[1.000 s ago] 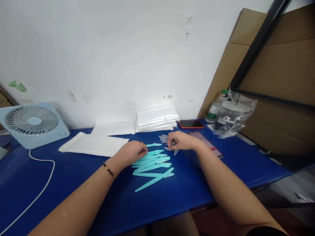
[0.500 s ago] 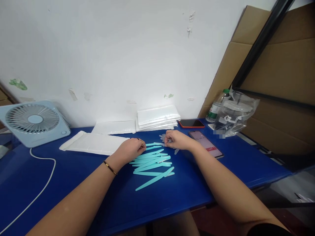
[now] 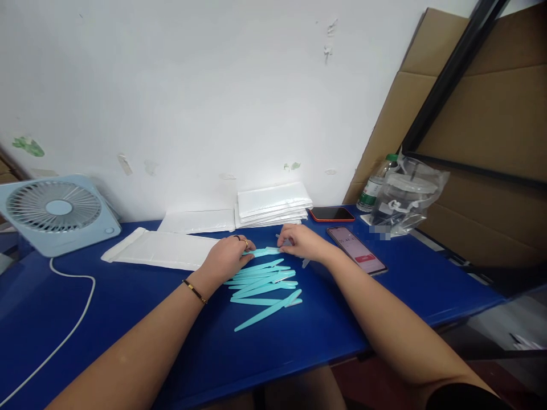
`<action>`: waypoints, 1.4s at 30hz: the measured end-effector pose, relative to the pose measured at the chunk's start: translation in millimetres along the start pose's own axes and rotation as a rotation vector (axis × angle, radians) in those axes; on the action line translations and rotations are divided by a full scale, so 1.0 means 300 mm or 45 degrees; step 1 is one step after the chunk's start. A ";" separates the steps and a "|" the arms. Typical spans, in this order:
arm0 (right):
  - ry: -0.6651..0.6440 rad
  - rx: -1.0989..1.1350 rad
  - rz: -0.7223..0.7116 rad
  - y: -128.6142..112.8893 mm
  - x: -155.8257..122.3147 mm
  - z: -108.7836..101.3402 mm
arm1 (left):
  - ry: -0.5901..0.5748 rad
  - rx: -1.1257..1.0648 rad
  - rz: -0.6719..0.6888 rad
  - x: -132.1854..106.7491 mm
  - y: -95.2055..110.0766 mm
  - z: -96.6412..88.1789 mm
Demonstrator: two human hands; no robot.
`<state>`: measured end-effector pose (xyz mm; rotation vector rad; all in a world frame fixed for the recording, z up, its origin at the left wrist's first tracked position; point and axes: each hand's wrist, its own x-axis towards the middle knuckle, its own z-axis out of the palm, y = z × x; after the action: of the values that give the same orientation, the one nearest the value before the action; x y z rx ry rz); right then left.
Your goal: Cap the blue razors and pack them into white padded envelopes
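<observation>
Pinched in my left hand [image 3: 228, 257] is a turquoise eyebrow razor [image 3: 261, 252], its blade end pointing right. My right hand [image 3: 302, 244] has its fingertips closed at that end, on a small clear blade cover [image 3: 274, 250] that appears to be over the blade. Below both hands, several more turquoise eyebrow razors [image 3: 262, 286] lie in a loose row on the blue table. More clear covers [image 3: 305, 263] lie around my right hand, mostly hidden by it.
White padded envelopes [image 3: 273, 205] are stacked against the wall, with another envelope [image 3: 162, 248] flat beside my left hand. At the left stands a blue fan [image 3: 60, 213]. Two phones [image 3: 356, 250], a bottle [image 3: 375, 188] and a bagged container [image 3: 405, 199] sit at the right.
My right hand has moved slightly left with the clear cover, closing up to the razor's blade end. My left hand has stayed nearly in place.
</observation>
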<state>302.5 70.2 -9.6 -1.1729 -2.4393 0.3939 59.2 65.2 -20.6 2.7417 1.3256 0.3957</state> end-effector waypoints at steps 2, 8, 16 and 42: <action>-0.058 0.047 0.013 0.010 -0.030 -0.053 | 0.003 -0.059 0.003 -0.004 0.004 -0.013; -0.437 0.016 0.168 0.044 -0.083 -0.122 | -0.213 -0.164 0.057 -0.011 0.010 -0.032; -0.258 0.020 0.010 0.026 -0.020 -0.011 | -0.156 -0.139 0.076 -0.002 -0.003 -0.012; 0.029 -0.061 0.190 0.056 -0.024 -0.032 | 0.006 -0.117 -0.064 -0.010 -0.010 -0.020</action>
<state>322.5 75.4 -9.8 -1.3773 -2.3616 0.3651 53.5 64.4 -15.8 2.6292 1.3396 0.4477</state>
